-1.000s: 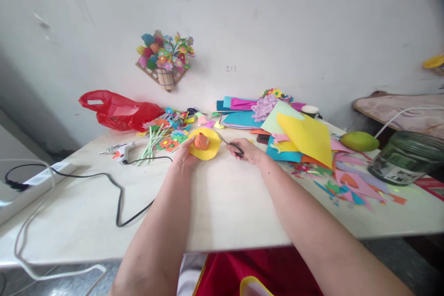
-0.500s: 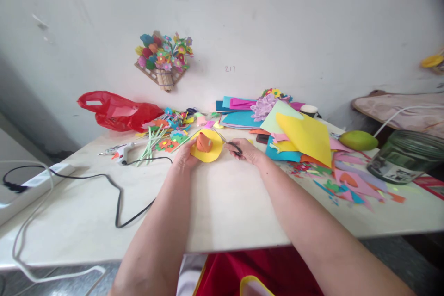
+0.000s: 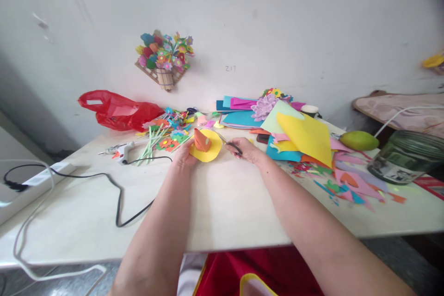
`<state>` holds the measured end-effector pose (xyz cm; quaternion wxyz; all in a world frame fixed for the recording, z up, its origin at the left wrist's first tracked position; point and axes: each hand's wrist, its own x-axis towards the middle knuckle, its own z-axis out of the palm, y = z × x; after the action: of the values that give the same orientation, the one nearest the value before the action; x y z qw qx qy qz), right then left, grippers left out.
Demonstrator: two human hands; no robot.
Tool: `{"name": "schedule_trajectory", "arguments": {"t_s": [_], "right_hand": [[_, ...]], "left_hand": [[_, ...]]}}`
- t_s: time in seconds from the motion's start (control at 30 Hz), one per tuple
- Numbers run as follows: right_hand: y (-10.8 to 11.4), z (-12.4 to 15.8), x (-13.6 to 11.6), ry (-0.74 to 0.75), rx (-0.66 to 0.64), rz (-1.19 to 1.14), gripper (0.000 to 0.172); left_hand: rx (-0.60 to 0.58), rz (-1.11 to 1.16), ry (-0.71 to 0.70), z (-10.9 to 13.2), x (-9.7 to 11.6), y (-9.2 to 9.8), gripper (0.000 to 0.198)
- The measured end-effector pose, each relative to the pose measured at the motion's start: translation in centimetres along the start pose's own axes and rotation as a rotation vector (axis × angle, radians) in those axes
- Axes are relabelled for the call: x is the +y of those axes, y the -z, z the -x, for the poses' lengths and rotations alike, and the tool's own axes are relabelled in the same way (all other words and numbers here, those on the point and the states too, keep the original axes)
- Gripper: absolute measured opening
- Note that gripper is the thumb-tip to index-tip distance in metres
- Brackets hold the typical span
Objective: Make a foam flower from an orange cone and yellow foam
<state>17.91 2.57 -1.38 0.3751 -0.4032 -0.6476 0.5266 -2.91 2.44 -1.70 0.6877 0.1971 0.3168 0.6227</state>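
Over the middle of the table, my left hand (image 3: 185,153) grips the left edge of a round yellow foam sheet (image 3: 210,153). An orange foam cone (image 3: 201,140) with a small pale spot on its side stands on that disc, so the two look like a small hat. My right hand (image 3: 243,149) is closed round the dark handles of a pair of scissors (image 3: 234,148). Their blades point left and lie close to the disc's right rim; whether they touch it I cannot tell.
A white glue gun (image 3: 125,151) with a black cord, green strips (image 3: 151,145) and a red plastic bag (image 3: 121,112) lie left. To the right are yellow foam sheets (image 3: 307,136), coloured scraps, a green mango (image 3: 359,140) and a glass jar (image 3: 404,157).
The yellow disc with its orange cone has shifted slightly left and tilted, so the cone leans more to the left. The scissors and my right hand have barely moved.
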Motion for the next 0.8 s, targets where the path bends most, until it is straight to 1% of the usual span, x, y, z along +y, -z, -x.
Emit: {"name": "schedule_trajectory", "arguments": {"t_s": [0.1,0.3,0.4,0.5,0.63,0.73,0.8], "right_hand": [[0.1,-0.2,0.3,-0.007,-0.007,-0.001,0.018],[0.3,-0.5,0.6,0.004,-0.022,-0.003,0.018],[0.4,-0.5,0.6,0.012,-0.008,0.016,0.020],[0.4,-0.6,0.8,0.011,0.059,-0.003,0.025],[0.8,-0.8,1.3,0.017,0.183,-0.100,0.032],[1.2,-0.9,1.5,0.005,0.242,-0.126,0.036],[1.2,-1.0,1.6,-0.021,0.260,-0.143,0.035]], "left_hand": [[0.041,-0.015,0.001,0.3,0.1,-0.3,0.033],[0.018,-0.012,0.004,0.2,0.2,0.0,0.034],[-0.003,0.013,-0.002,0.2,0.2,0.1,0.034],[-0.031,0.034,-0.018,0.3,0.1,0.1,0.037],[-0.089,0.055,-0.046,0.4,0.1,-0.1,0.040],[-0.090,0.083,-0.054,0.3,0.0,-0.2,0.039],[-0.084,0.098,-0.051,0.0,-0.2,-0.2,0.039]]}}
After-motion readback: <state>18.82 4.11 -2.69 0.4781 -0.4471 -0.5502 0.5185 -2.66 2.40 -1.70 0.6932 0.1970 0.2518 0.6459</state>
